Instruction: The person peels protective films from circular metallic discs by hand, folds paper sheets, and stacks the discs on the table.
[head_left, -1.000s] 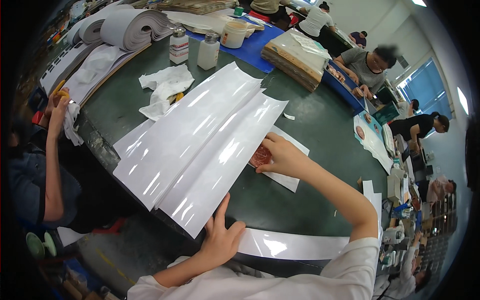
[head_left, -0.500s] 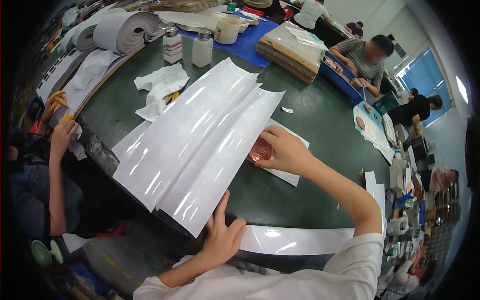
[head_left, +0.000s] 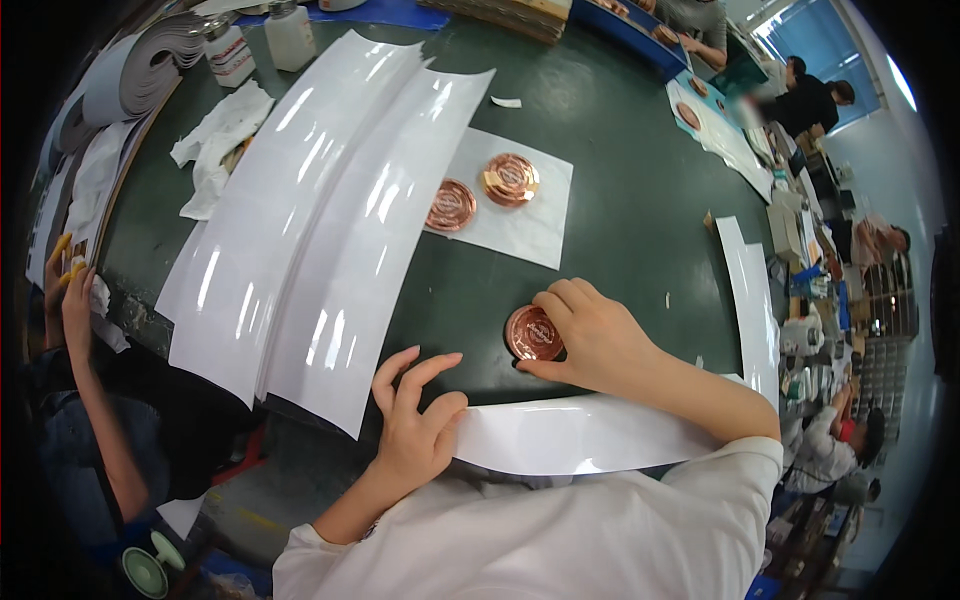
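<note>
My right hand (head_left: 605, 345) grips a round copper-coloured disc (head_left: 533, 333) with raised markings by its edge, thumb at the near side and fingers at the far side. The disc is over the dark green tabletop, near its front edge. My left hand (head_left: 415, 425) is open with fingers spread, between the large glossy white sheets (head_left: 350, 240) and a glossy white strip (head_left: 570, 435) along the table edge. Farther off, a white square sheet (head_left: 535, 235) bears another copper disc (head_left: 451, 206), partly covered by the glossy sheets, and a copper disc with a gold-coloured band (head_left: 510, 180).
Crumpled white tissue (head_left: 222, 140) and two bottles (head_left: 290, 35) are at the far left, beside thick paper rolls (head_left: 150, 75). A co-worker's hands (head_left: 75, 290) hold something at the left edge. More glossy strips (head_left: 745, 300) lie right; a blue tray (head_left: 630, 38) stands at the back.
My right hand has drawn the copper disc off the white square sheet toward me, uncovering the banded disc. My left hand has come off the glossy sheets' near corner. The view has shifted.
</note>
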